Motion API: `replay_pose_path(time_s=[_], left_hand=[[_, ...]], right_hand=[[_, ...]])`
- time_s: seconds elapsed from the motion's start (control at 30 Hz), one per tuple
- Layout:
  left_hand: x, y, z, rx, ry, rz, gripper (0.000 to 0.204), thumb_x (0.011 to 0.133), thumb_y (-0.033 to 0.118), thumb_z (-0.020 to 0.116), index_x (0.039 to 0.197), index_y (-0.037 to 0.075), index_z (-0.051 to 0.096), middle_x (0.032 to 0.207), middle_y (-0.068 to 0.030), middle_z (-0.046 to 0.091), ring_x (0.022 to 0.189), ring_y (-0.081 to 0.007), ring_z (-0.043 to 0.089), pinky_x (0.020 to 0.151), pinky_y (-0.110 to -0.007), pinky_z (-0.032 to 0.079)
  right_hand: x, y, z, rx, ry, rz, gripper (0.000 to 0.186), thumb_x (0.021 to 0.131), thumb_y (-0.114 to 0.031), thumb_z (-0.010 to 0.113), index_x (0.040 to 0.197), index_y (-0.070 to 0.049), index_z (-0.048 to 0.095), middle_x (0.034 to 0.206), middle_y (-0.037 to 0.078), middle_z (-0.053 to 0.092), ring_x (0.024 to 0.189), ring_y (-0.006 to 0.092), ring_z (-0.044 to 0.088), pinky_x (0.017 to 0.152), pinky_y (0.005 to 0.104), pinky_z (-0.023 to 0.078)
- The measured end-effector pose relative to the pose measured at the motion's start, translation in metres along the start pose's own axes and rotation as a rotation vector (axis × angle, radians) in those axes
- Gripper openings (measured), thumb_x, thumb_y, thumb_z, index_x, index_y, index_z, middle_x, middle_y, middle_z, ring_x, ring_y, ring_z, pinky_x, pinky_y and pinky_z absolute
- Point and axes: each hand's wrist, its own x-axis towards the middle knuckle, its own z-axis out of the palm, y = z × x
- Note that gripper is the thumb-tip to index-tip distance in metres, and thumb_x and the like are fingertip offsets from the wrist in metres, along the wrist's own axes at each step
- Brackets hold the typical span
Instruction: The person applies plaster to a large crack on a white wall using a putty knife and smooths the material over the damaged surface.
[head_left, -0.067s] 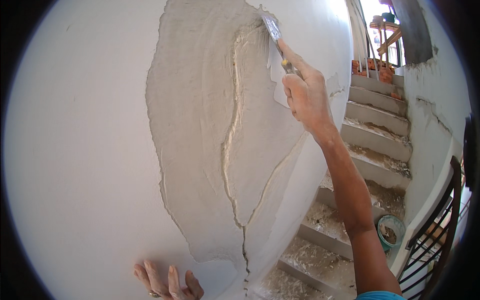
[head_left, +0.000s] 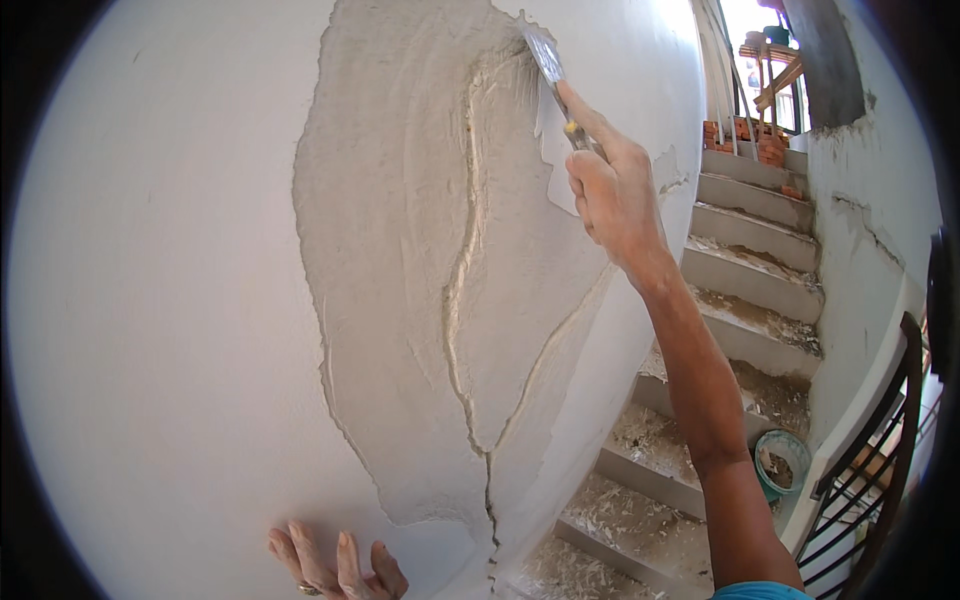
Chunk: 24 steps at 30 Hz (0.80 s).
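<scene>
Right grip point(head_left: 615, 190): clamped on the handle of a scraper point(head_left: 544, 56), index finger extended toward the blade. The blade lies above and left of this grip, at the upper right edge of a bare grey patch point(head_left: 390, 200) in the white wall point(head_left: 170, 270). A branching groove point(head_left: 451, 320) descends left of the right grip. Left grip point(head_left: 350, 578): well below, fingers apart, beside the wall. Bucket point(head_left: 782, 462): below and right of the right grip.

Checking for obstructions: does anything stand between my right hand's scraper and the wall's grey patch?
Nothing visible does: your right hand holds the scraper right at the upper right edge of the grey patch.
</scene>
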Motion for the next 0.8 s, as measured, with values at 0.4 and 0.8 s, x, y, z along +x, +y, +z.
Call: replay_pose_path(time_s=[0.4,0.8], left_hand=[[0.000,0.003,0.003,-0.125,0.067,-0.032,0.043,0.095,0.021,0.069,0.135,0.006,0.061,0.148,-0.0315,0.045,0.142,-0.0542,0.037,0.116,-0.069,0.028],[0.001,0.004,0.001,-0.134,0.072,-0.039,0.041,0.095,0.019,0.068,0.133,0.006,0.063,0.148,-0.0319,0.046,0.142,-0.0546,0.037,0.115,-0.070,0.029]], right_hand=[[0.003,0.008,0.003,-0.075,0.058,-0.048,0.065,0.085,-0.005,0.050,0.150,-0.008,0.054,0.098,0.018,0.069,0.079,0.0185,0.057,0.081,0.0332,0.049],[-0.001,-0.025,0.007,-0.037,0.007,0.007,0.066,0.085,-0.005,0.047,0.150,-0.011,0.055,0.086,0.013,0.068,0.063,0.0115,0.050,0.062,0.0287,0.047]])
